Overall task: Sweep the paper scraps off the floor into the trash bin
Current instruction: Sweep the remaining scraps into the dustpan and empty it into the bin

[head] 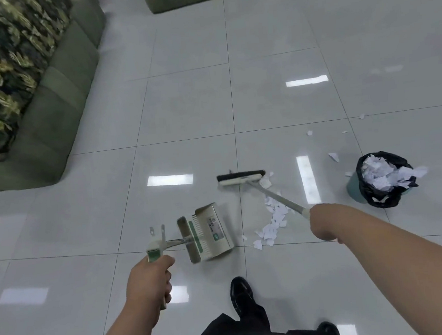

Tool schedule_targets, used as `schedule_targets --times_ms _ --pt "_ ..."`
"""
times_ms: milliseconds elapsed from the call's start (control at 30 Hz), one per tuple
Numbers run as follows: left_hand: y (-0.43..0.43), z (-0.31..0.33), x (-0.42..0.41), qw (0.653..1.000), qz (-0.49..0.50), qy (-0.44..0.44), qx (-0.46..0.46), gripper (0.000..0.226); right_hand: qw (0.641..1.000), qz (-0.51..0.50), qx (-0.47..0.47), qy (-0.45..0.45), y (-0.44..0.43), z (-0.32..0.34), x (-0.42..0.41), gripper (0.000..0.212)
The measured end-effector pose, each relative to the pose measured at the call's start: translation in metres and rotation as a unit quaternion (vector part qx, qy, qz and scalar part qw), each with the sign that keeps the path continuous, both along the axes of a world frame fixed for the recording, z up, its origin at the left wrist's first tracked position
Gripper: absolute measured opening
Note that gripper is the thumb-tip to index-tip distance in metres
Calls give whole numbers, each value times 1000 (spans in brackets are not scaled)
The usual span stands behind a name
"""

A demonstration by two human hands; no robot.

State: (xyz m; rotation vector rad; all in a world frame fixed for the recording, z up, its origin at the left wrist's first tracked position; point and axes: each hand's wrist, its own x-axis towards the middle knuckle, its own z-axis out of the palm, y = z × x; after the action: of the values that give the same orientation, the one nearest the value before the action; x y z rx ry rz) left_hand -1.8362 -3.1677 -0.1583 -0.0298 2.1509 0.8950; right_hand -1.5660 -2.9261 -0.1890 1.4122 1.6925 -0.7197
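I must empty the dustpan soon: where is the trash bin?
In the head view, the bin stands at the right, just beyond the right hand, with the scrap pile to its left.

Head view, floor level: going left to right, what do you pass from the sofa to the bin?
green sofa → left hand, gripping the dustpan handle → dustpan → pile of paper scraps → right hand, gripping the broom → trash bin
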Motion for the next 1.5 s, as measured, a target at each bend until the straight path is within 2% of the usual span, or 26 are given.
schedule_targets --times_ms 67,167,267,433,567,700,900,1067,1167,1300,1500 --pt "-7 5 21 1000 8 5 -1 15 997 66 6 -25 0 14 31 57" --pt "-15 13 58 1000 24 8 8 16 990 133 30 -45 -4 35 85 46" --pt "-25 17 96 999 35 10 12 16 989 135 37 -43 -13 55 140 45" --pt "-53 18 140 998 56 12 22 13 995 68 61 34 -29 79 205 40" --pt "-76 27 156 997 78 16 14 12 995 25 15 93 -51 89 216 36" --pt "-94 35 167 997 79 15 0 17 971 -150 -90 163 -59 87 217 33" --pt "-115 31 176 997 72 14 -19 17 939 -251 -169 164 -59 76 215 38" --pt "-118 26 182 997 76 8 -19 16 920 -309 -213 112 -40 69 230 40" --pt "-114 24 184 997 79 2 -13 14 916 -329 -210 88 -22 64 243 38" --pt "-101 22 188 997 72 -2 -3 14 909 -365 -189 74 -7 62 264 18" --pt "-65 23 193 999 41 -4 13 13 917 -370 -135 69 8 60 284 14"
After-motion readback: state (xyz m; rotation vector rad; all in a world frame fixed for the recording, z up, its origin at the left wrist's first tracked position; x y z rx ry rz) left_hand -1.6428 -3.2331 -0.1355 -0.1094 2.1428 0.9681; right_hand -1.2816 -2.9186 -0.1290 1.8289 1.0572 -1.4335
